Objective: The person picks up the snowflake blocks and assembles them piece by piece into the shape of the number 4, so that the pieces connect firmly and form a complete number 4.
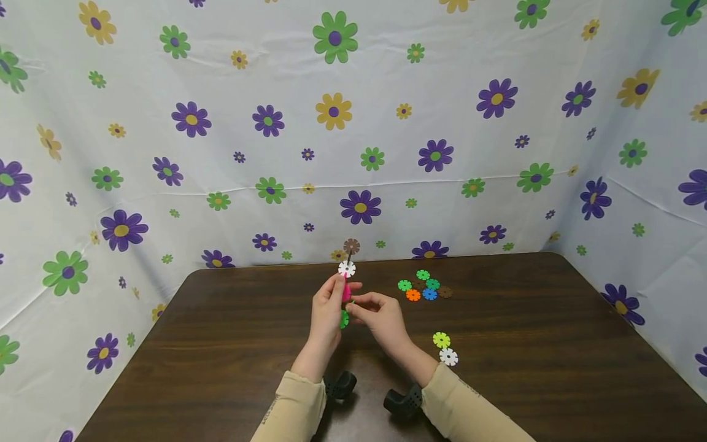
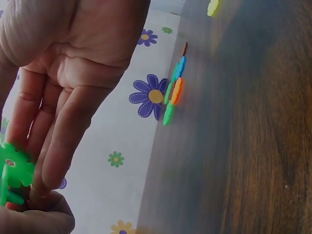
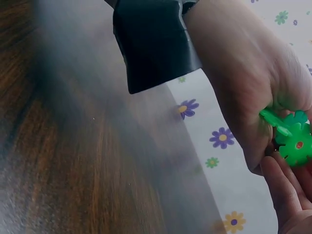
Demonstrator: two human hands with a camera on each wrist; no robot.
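Observation:
My left hand (image 1: 324, 313) holds a linked chain of notched, flower-shaped plastic discs upright above the table. At its top is a brown disc (image 1: 351, 246), with a white disc (image 1: 347, 269) below it. Lower down come a pink disc (image 1: 346, 293), partly covered by the fingers, and a green disc (image 1: 344, 319). My right hand (image 1: 383, 319) meets the chain from the right, its thumb and fingers pinching a green piece. Close up in the right wrist view, green discs (image 3: 297, 146) sit at angles to each other between both hands. Fingers hide part of the joint.
Right of the hands, a loose group of discs lies on the dark wooden table (image 1: 221, 362), among them a blue disc (image 1: 429, 294) and an orange disc (image 1: 413, 295). Nearer lie a yellow disc (image 1: 441, 340) and a white one. A flowered cloth (image 1: 298, 141) hangs behind.

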